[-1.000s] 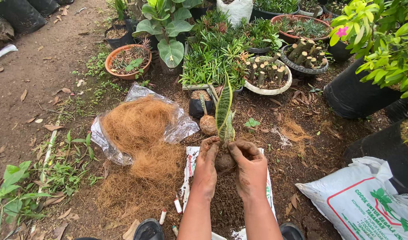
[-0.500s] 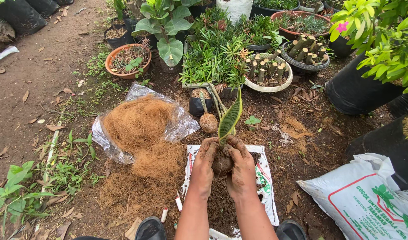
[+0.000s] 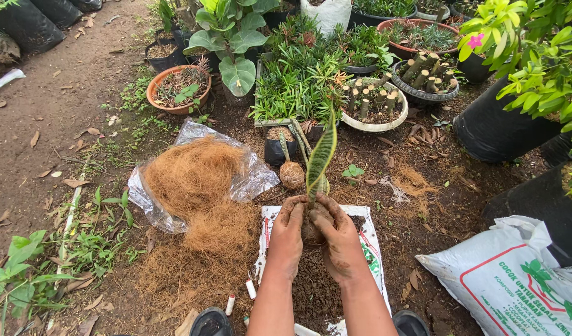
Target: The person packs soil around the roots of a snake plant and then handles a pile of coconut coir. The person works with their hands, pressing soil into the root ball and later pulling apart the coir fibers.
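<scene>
Snake plant (image 3: 320,155): one stiff, upright leaf, green with yellow edges, its root ball packed in dark soil. Held just above a white sheet (image 3: 368,239) spread with loose soil. Left hand (image 3: 287,239) and right hand (image 3: 340,242) both wrap closed around the root ball, fingers muddy, meeting at the leaf base. Judged light but crumbly; the soil ball would likely shed if squeezed unevenly, so cupping low round the ball, not the leaf, looks the safer hold. The leaf seems firm, though it might snap at the base.

One finished fibre-wrapped ball (image 3: 291,175) lies just beyond, beside one small black grow bag (image 3: 276,149). One clear plastic bag (image 3: 198,177) spills brown coconut fibre to the left. One white printed sack (image 3: 516,280) lies at right. One terracotta pot (image 3: 177,90) stands farther off.
</scene>
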{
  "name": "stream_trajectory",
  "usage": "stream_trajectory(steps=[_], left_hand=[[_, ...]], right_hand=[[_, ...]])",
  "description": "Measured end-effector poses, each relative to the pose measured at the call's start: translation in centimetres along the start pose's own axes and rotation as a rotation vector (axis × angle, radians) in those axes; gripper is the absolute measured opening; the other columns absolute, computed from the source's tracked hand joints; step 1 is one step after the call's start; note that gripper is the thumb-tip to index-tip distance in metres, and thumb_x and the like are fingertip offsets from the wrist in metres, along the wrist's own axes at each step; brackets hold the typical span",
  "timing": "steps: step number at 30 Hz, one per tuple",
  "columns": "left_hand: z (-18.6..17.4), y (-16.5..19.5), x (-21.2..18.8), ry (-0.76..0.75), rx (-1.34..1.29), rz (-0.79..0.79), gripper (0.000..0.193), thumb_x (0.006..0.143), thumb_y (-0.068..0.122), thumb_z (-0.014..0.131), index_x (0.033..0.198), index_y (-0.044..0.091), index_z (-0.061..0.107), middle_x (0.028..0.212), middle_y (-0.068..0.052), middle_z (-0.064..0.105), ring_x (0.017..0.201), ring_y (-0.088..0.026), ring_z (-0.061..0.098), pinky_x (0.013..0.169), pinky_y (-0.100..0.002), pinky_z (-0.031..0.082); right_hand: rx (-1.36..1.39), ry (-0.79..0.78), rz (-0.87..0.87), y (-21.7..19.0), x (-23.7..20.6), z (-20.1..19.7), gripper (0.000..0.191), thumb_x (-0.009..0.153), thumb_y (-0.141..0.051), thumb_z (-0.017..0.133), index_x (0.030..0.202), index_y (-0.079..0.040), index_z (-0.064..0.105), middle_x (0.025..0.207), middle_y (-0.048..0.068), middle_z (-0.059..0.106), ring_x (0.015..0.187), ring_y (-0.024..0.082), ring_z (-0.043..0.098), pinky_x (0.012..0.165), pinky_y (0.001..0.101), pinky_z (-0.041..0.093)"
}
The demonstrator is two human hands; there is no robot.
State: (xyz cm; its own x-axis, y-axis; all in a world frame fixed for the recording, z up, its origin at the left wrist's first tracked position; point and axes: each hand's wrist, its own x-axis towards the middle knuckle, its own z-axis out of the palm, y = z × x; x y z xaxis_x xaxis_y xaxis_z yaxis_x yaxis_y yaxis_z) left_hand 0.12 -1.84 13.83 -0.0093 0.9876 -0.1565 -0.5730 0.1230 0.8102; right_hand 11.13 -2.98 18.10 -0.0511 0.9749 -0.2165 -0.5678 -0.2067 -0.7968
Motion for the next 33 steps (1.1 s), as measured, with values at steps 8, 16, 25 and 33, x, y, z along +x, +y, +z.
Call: stream_trajectory(steps=[8,16,25,33], left_hand=[[-0.5,1.1,-0.1,0.122,-0.090,-0.164,0.042,0.102,0.035,0.053,0.135,0.011,0.059,0.133,0.001,0.065,0.125,-0.011,0.057,0.106,-0.029,0.043],[0.4,2.2,-1.1,-0.158,0.020,-0.128,0.044,0.095,0.025,0.067,0.134,0.007,0.058,0.131,-0.007,0.065,0.121,-0.019,0.060,0.107,-0.036,0.048],[0.0,0.9,-0.6,-0.009,-0.033,-0.171,0.040,0.094,0.025,0.065,0.129,0.007,0.063,0.129,-0.007,0.071,0.125,-0.017,0.063,0.107,-0.033,0.045],[-0.6,-0.6,0.1,0.085,-0.239,-0.121,0.018,0.094,0.013,0.068,0.108,0.003,0.065,0.105,-0.010,0.073,0.097,-0.019,0.072,0.091,-0.039,0.061]], right_hand=[[0.130,-0.030,0.074,-0.4,-0.5,0.1,0.056,0.084,-0.009,0.063,0.139,-0.004,0.061,0.130,0.015,0.068,0.113,0.024,0.069,0.100,0.0425,0.053],[0.158,0.164,0.031,0.6,0.9,-1.4,0.030,0.093,-0.003,0.063,0.123,-0.001,0.065,0.114,0.011,0.072,0.105,0.022,0.068,0.096,0.0415,0.055],[0.160,0.158,0.037,0.1,0.2,-0.2,0.038,0.097,-0.013,0.055,0.132,0.000,0.064,0.130,0.012,0.069,0.115,0.024,0.067,0.102,0.0395,0.054],[0.216,0.190,0.203,0.6,0.2,0.2,0.042,0.089,-0.011,0.058,0.130,-0.016,0.064,0.124,0.009,0.069,0.114,0.024,0.067,0.106,0.0492,0.051]])
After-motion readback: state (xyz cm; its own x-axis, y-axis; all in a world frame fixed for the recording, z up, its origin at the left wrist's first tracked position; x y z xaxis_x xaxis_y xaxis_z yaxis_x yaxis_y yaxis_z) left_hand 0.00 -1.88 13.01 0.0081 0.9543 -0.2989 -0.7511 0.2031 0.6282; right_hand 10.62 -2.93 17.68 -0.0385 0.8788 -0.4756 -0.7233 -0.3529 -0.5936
